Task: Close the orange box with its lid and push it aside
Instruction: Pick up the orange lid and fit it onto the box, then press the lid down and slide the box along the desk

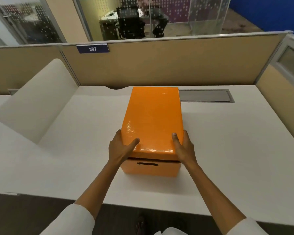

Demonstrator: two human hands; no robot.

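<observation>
We see the box (pixel 151 168) mid-desk (pixel 227 141), the lid (pixel 153 119) on top of it. The left hand (pixel 120 148) sits at the lid's near left corner, the right hand (pixel 183 146) at its near right corner. Behind the box, to the right, a cable tray (pixel 205 95) lies in the desk. A partition (pixel 159 65) stands behind; a sign (pixel 92 48) hangs on its top edge, left.

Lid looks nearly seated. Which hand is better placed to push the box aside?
Probably the left hand: like the right hand it grips the lid, but free desk lies rightward; a raised divider stands leftward.
</observation>
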